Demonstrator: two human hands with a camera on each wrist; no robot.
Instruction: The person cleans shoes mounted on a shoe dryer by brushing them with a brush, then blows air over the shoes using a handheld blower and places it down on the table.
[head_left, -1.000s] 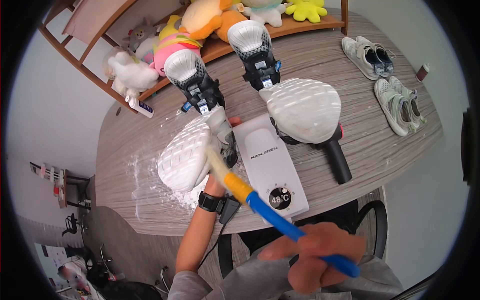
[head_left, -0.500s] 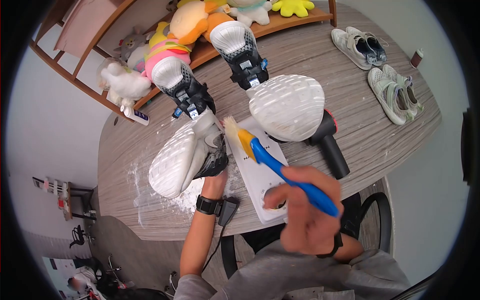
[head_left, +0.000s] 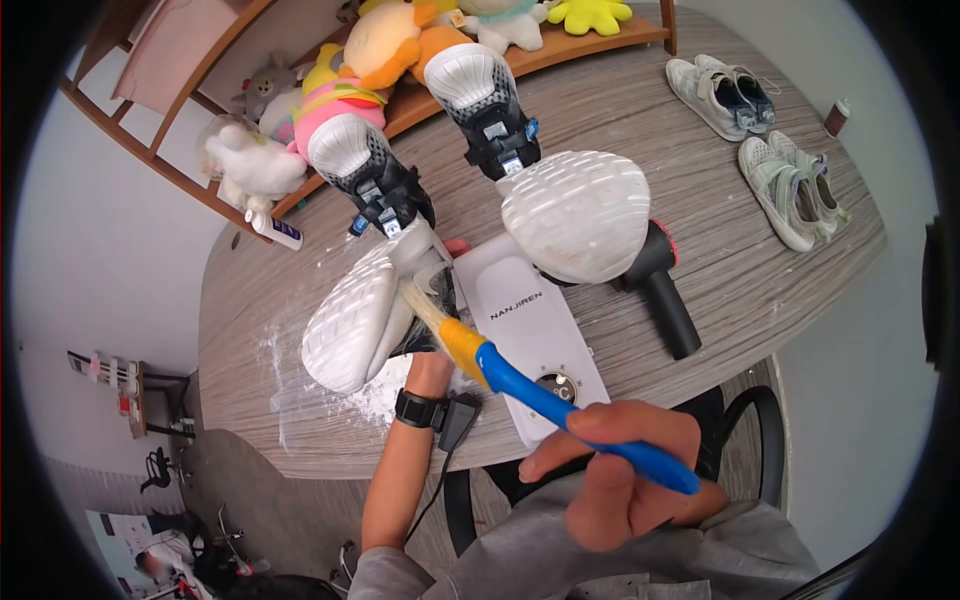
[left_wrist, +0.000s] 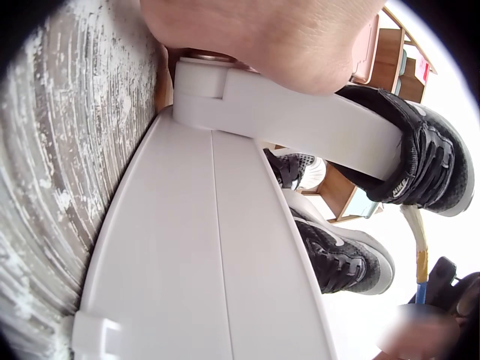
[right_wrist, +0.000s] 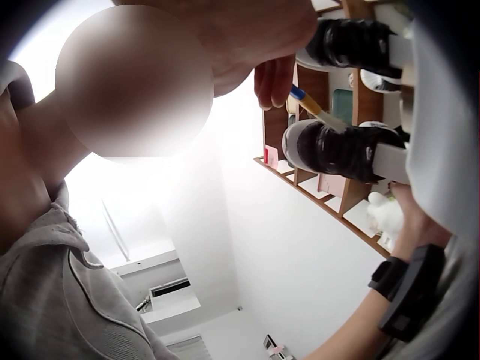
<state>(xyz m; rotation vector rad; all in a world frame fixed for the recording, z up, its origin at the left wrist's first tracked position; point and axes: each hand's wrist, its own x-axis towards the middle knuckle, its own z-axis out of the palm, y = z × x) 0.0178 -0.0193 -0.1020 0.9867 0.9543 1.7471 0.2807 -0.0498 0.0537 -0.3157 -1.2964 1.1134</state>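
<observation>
A white shoe dryer marked NANJIREN lies on the table, with the left sneaker and the right sneaker propped on its arms, white soles facing up. My left hand grips the dryer around the hinge of the arm under the left sneaker; most of its fingers are hidden, though a fingertip shows beyond the sneaker. Between thumb and fingers, my right hand holds a brush with a blue handle, yellow collar and pale bristles. The bristles overlap the left sneaker's side near its heel.
White powder is scattered on the table left of the dryer. A black hair dryer lies at the right. Behind stand another pair of sneakers and a shelf of plush toys. Small light shoes sit at the far right.
Half a second ago the brush was over the dryer, apart from the left sneaker; now my right hand is lower and the bristles are back at the sneaker. My left hand stays put.
</observation>
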